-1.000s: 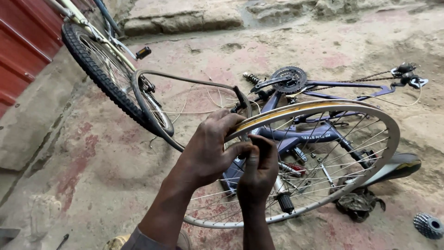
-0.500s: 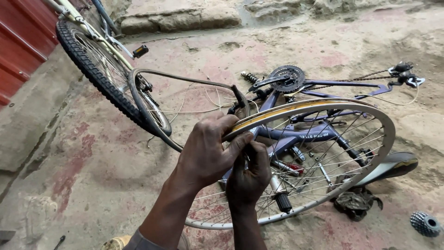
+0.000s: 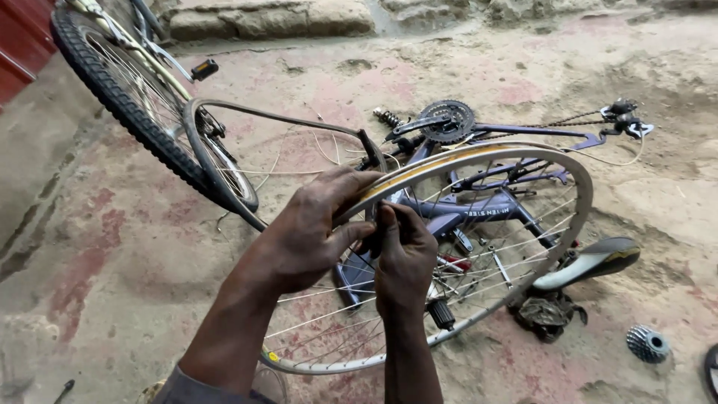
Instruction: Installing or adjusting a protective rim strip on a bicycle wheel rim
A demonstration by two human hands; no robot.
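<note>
Left hand [image 3: 310,232] is clamped over the near-left edge of the bare wheel rim [image 3: 516,161], fingers curled round the metal. Right hand [image 3: 404,258] sits just beside it, fingertips pinched at the rim's inner side; what they pinch I cannot tell. The rim stands tilted in the middle of the scene, spokes showing, right in front of the purple bicycle frame [image 3: 523,133] lying on the ground behind it. Tight on the left: a tyred wheel [image 3: 112,90] leans close by. On the right, a saddle [image 3: 591,262] pokes out past the rim, with a small cog [image 3: 647,343] lying apart from it. Open room lies near left, on rough, stained concrete floor [image 3: 112,262].
</note>
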